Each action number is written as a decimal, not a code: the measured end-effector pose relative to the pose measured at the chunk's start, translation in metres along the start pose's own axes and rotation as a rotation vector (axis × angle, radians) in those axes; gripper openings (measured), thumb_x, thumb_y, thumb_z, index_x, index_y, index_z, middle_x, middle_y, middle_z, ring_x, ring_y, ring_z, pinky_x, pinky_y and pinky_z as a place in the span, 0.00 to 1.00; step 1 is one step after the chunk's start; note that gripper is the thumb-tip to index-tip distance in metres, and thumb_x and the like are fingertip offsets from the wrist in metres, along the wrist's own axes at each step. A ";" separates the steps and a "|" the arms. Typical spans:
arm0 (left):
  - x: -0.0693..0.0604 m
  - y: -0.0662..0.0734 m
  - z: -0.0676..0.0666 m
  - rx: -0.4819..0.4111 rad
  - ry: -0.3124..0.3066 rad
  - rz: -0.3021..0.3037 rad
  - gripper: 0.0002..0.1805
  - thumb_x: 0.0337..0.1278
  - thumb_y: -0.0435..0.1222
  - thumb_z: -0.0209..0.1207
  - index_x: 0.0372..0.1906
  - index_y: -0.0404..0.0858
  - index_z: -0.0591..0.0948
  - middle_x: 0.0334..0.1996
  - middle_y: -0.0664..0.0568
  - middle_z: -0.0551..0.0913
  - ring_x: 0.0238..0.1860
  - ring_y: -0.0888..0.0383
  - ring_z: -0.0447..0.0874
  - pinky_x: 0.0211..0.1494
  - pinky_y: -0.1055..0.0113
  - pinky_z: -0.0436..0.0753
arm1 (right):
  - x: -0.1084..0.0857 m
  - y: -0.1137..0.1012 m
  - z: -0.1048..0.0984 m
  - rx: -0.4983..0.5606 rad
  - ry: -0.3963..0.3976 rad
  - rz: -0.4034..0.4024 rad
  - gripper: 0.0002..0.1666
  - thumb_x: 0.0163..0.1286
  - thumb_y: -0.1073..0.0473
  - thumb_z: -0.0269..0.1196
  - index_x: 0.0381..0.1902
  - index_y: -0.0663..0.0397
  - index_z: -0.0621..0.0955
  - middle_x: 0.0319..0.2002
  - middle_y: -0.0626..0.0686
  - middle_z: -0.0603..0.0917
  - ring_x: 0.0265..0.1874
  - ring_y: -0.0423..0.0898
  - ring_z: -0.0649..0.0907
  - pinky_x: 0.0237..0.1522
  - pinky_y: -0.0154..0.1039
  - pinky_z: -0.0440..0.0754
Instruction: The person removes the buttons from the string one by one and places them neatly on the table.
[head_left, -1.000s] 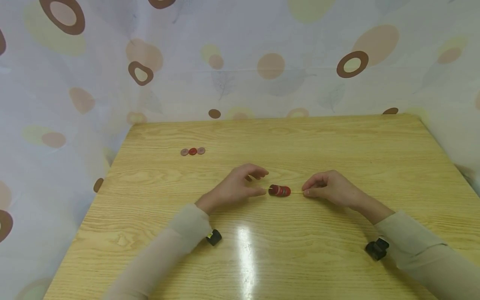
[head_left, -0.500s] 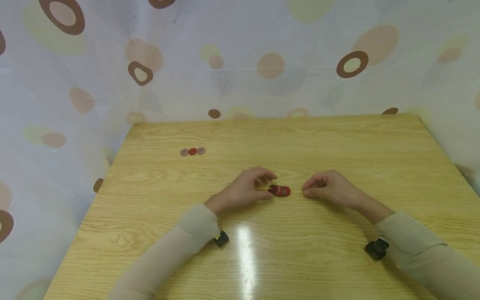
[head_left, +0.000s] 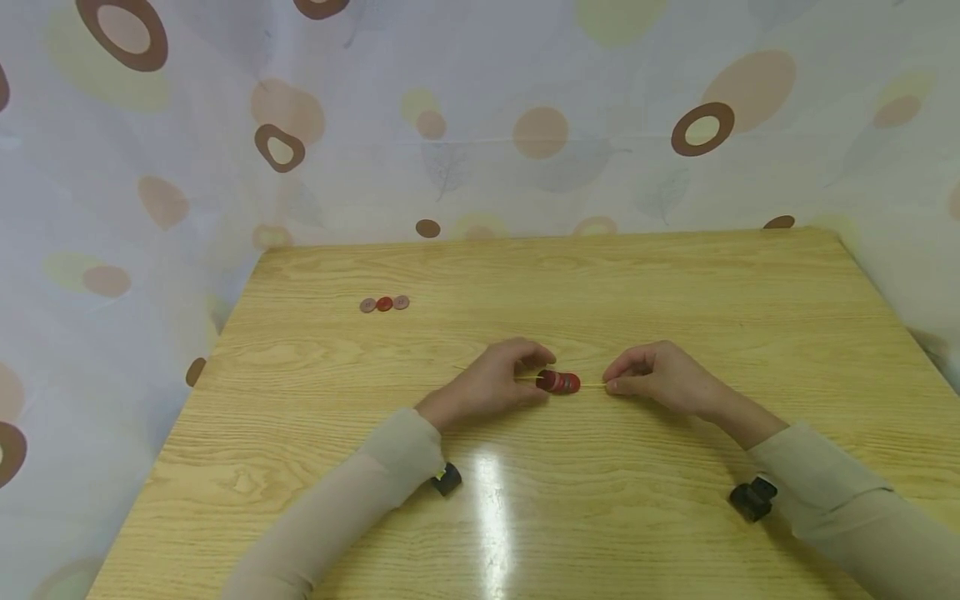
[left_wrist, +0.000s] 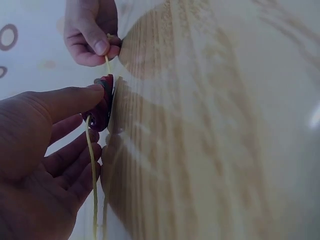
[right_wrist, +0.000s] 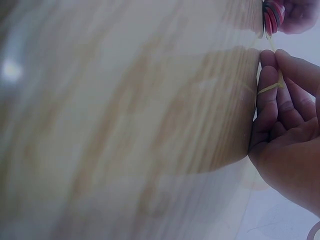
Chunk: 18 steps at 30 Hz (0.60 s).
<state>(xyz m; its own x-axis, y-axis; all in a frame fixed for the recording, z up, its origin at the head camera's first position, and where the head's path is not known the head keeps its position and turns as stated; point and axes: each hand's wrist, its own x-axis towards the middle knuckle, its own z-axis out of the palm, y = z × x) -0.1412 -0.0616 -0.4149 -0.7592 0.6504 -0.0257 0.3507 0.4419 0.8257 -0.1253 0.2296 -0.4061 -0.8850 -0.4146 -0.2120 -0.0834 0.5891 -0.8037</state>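
Observation:
A short row of red, pink and dark buttons (head_left: 570, 382) is threaded face to face on a yellow string (head_left: 592, 384) near the middle of the table. My left hand (head_left: 491, 382) has its thumb and fingers on either side of the row's left end. In the left wrist view, the thumb of my left hand (left_wrist: 45, 150) lies against the buttons (left_wrist: 101, 107), and string hangs from their near end. To the right, my right hand (head_left: 667, 379) pinches the string between thumb and forefinger; a bent end shows in the right wrist view beside my right hand (right_wrist: 290, 110).
Three loose buttons, pink, red (head_left: 384, 304) and pink, lie side by side at the back left of the wooden table (head_left: 600, 300). A patterned cloth (head_left: 480, 100) hangs behind and beside the table. Dark cameras sit at both wrists.
My left hand has moved right, from beside the row to around its left end, and more string shows behind the buttons. My right hand has stayed in place.

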 end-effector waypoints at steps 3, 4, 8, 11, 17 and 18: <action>0.000 -0.001 0.000 0.007 -0.011 -0.012 0.24 0.59 0.35 0.70 0.60 0.39 0.79 0.58 0.55 0.80 0.60 0.61 0.76 0.65 0.68 0.72 | 0.000 0.000 0.000 0.011 -0.004 0.005 0.10 0.68 0.55 0.70 0.42 0.54 0.88 0.38 0.48 0.88 0.40 0.47 0.82 0.43 0.36 0.78; 0.000 -0.001 0.000 0.004 -0.013 -0.014 0.24 0.59 0.35 0.70 0.61 0.39 0.79 0.58 0.55 0.79 0.61 0.61 0.76 0.65 0.68 0.72 | 0.000 0.000 0.000 0.014 -0.005 0.006 0.10 0.68 0.55 0.70 0.42 0.54 0.88 0.38 0.48 0.88 0.40 0.47 0.82 0.43 0.35 0.78; 0.000 0.000 0.000 -0.004 -0.016 -0.007 0.24 0.59 0.34 0.70 0.60 0.39 0.79 0.58 0.54 0.80 0.61 0.61 0.76 0.65 0.67 0.72 | 0.000 0.000 0.000 0.019 -0.007 0.007 0.10 0.68 0.55 0.70 0.42 0.54 0.88 0.38 0.48 0.88 0.40 0.46 0.82 0.43 0.35 0.78; 0.000 0.000 0.000 0.006 -0.015 -0.004 0.23 0.60 0.33 0.70 0.60 0.38 0.79 0.57 0.53 0.81 0.60 0.60 0.76 0.65 0.67 0.72 | 0.000 0.000 0.000 0.015 -0.007 0.008 0.10 0.68 0.55 0.70 0.42 0.54 0.88 0.38 0.48 0.88 0.40 0.46 0.82 0.43 0.36 0.78; 0.001 -0.001 0.000 0.022 -0.007 -0.001 0.22 0.60 0.33 0.69 0.59 0.38 0.80 0.57 0.52 0.82 0.59 0.61 0.77 0.64 0.68 0.73 | 0.000 -0.001 0.000 0.010 -0.010 0.008 0.10 0.68 0.55 0.69 0.42 0.54 0.87 0.38 0.48 0.88 0.40 0.47 0.82 0.44 0.36 0.78; 0.001 -0.001 0.000 0.022 -0.006 0.002 0.22 0.60 0.33 0.69 0.59 0.38 0.80 0.56 0.53 0.82 0.59 0.61 0.77 0.64 0.68 0.73 | 0.000 -0.001 0.000 0.011 -0.011 0.007 0.10 0.68 0.55 0.69 0.42 0.54 0.87 0.38 0.48 0.88 0.40 0.47 0.82 0.44 0.36 0.78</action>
<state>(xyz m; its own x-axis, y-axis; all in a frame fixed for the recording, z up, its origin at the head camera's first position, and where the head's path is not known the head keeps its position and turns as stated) -0.1423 -0.0610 -0.4160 -0.7553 0.6548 -0.0278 0.3641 0.4545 0.8129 -0.1253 0.2292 -0.4047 -0.8804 -0.4182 -0.2234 -0.0727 0.5846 -0.8081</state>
